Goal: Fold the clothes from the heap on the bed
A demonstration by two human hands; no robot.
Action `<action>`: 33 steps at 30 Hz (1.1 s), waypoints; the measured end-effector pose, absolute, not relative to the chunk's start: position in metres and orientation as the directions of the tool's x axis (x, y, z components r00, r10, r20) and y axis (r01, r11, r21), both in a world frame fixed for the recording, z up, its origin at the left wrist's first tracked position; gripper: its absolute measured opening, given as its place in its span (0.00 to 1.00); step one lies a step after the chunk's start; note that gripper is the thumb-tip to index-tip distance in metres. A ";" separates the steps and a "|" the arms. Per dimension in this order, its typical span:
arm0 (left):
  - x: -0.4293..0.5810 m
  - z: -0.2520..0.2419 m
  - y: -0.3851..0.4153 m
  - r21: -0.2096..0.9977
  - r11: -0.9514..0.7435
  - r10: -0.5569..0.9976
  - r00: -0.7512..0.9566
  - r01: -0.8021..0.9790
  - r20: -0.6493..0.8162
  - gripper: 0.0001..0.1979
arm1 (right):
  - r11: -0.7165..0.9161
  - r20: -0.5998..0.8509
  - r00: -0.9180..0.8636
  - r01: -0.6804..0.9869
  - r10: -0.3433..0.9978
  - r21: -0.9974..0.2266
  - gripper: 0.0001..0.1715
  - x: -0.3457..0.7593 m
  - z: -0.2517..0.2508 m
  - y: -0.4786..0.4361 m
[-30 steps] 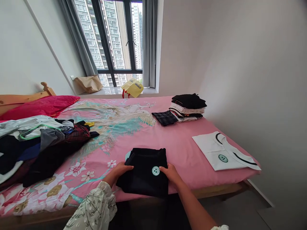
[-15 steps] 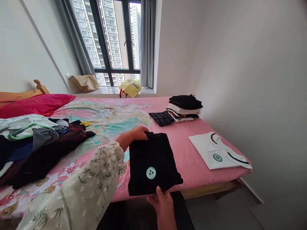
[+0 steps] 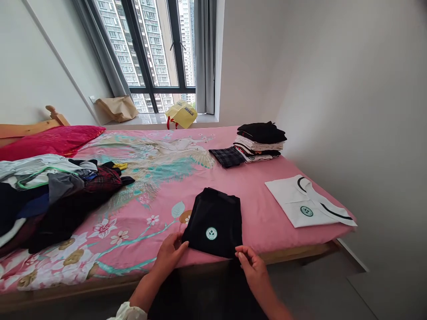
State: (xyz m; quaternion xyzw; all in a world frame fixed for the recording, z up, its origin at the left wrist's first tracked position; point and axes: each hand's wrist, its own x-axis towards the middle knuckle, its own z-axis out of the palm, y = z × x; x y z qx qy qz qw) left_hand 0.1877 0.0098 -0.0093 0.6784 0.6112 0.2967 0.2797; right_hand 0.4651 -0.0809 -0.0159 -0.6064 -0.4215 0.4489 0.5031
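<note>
A folded black garment with a round green-and-white badge lies on the pink floral bedspread near the bed's front edge. My left hand rests at its near left corner, fingers together against the cloth. My right hand pinches the near right corner of the garment. Both forearms come up from the bottom of the view.
A folded white shirt lies at the bed's right edge. A stack of folded clothes and a plaid piece sit farther back. A heap of unfolded clothes and a red pillow are at left. Bags stand on the windowsill.
My left hand has come back from the garment's far edge to its near left corner. The black garment now lies shorter and more compact. My right hand moved up onto the near right corner.
</note>
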 end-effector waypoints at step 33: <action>0.238 -0.040 -0.054 0.867 0.496 0.859 -0.172 0.041 -0.483 0.29 | -0.246 -0.086 0.301 0.549 0.950 -0.799 0.50 0.523 -0.017 0.046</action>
